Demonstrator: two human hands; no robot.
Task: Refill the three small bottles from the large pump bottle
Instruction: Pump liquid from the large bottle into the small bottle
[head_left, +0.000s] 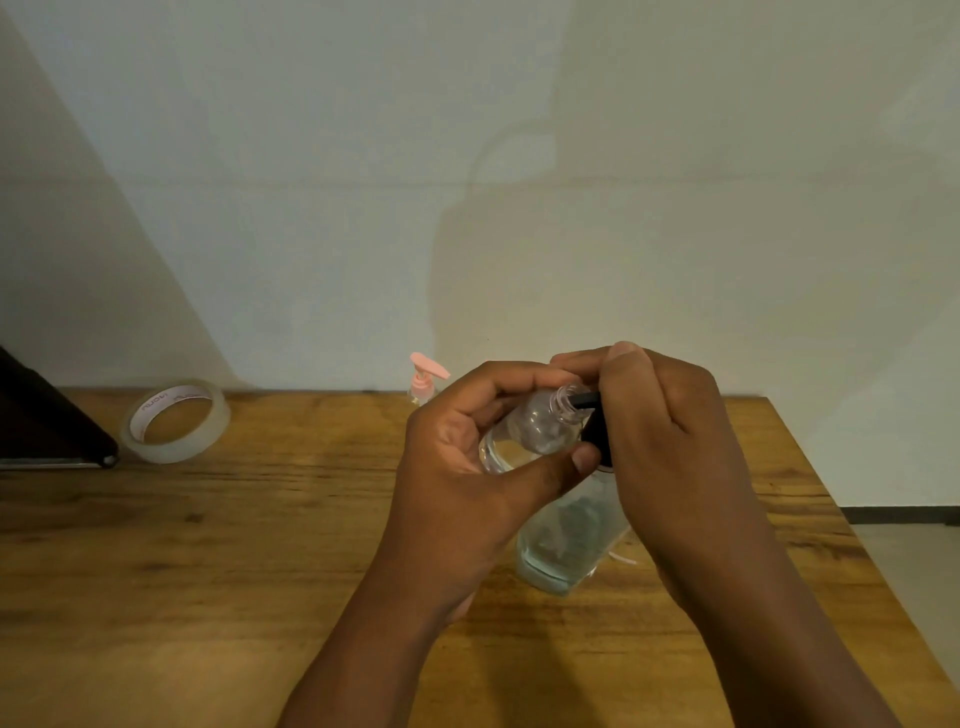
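Note:
My left hand (467, 457) grips a small clear bottle (545, 423), tilted with its open threaded neck against the black pump spout (584, 400). The large clear pump bottle (566, 540) stands on the wooden table (234, 545) below both hands, with clear liquid in its base. My right hand (660, 431) curls over the black pump head, which it mostly hides. Behind my left hand, a second small bottle with a pink pump top (426, 379) stands at the table's back edge; its body is hidden. A third small bottle is not in view.
A roll of clear tape (174, 421) lies at the back left of the table. A dark flat object (47, 421) reaches in from the left edge. The wall rises right behind the table. The table's right edge drops to the floor (909, 571).

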